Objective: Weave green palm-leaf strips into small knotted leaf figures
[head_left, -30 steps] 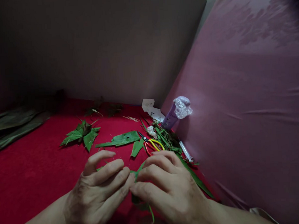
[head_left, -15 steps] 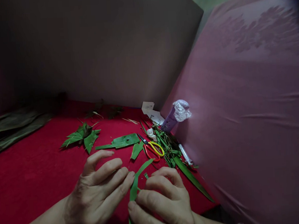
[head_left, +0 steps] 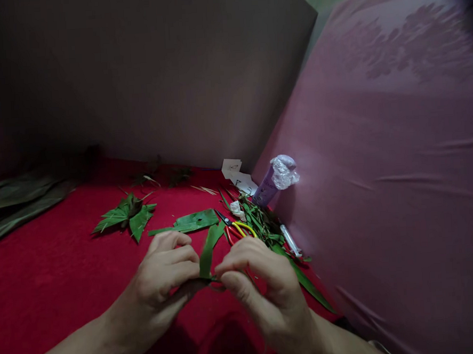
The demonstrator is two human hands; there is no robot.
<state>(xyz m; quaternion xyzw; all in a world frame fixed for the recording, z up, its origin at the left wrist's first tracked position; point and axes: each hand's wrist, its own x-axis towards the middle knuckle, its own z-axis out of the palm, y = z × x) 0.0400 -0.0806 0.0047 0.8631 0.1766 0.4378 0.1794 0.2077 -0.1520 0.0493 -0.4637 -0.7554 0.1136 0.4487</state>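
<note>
Both hands meet low in the middle of the view over a red cloth (head_left: 46, 274). My left hand (head_left: 162, 280) has its fingers curled and pinches a narrow green leaf strip (head_left: 206, 256) that stands up between the hands. My right hand (head_left: 259, 282) is closed too, its fingertips pressed on the strip's lower end. Just beyond the hands lie scissors (head_left: 235, 230) with red and yellow handles, and flat cut leaf pieces (head_left: 193, 221).
A folded leaf star (head_left: 126, 214) lies at the left on the cloth. A heap of leaf scraps (head_left: 263, 226), a purple tube capped with plastic wrap (head_left: 272, 183), paper slips (head_left: 236, 174) and a small clear tube (head_left: 290, 240) sit by a pink cushion (head_left: 381, 189). Dark long leaves (head_left: 17, 203) lie far left.
Both hands have risen and come together. The left fingers, spread earlier, are now curled on the strip, which now stands upright between the hands.
</note>
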